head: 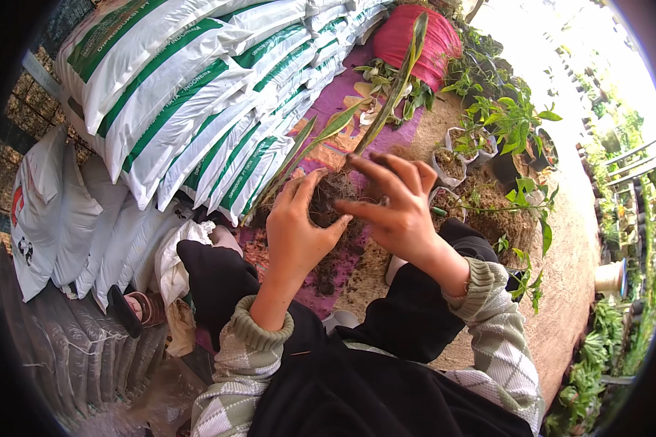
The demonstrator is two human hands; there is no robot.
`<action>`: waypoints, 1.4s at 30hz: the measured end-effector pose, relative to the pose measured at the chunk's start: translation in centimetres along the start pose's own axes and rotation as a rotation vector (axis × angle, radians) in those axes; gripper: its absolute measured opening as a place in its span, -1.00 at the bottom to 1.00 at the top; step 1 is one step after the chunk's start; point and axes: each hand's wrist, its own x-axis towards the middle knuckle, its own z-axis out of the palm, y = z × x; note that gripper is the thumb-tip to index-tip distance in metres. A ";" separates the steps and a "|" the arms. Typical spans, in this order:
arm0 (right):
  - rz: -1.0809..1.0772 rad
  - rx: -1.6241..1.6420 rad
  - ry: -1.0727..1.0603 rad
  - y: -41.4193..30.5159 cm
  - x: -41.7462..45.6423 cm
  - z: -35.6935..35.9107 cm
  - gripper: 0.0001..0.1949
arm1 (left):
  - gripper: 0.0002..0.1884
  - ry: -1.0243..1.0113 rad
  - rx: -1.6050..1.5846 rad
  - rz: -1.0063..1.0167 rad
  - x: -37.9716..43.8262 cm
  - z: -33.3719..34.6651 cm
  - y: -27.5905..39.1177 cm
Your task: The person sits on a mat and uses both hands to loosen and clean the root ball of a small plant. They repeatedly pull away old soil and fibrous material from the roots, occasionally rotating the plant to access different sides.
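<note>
A snake plant with long, yellow-edged leaves leans up and away in front of me. Dark soil and thin roots cling to its root ball, which is held between both hands. My left hand cups the ball's left side with curved fingers and thumb. On the other side, my right hand rests its spread fingertips against the ball and near the leaf base. Soil marks the fingers. Loose soil lies on the purple mat below. The ball's underside is partly hidden by my hands.
White and green sacks are stacked at the left. Ahead stands a red mesh sack. Plants in white grow bags and a fibrous brown block are on the right. A white pot sits between my legs.
</note>
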 end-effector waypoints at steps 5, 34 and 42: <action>0.051 0.024 -0.137 -0.5 -0.3 1.0 -0.57 | -0.30 -0.028 0.043 0.006 0.0 0.4 0.2; 0.010 0.012 -0.109 -0.2 0.0 0.7 -0.57 | -0.02 -0.021 0.123 0.028 -0.2 0.7 0.4; 0.043 -0.035 -0.137 -0.4 0.1 0.6 -0.56 | -0.03 -0.043 0.136 0.020 -0.1 1.3 0.6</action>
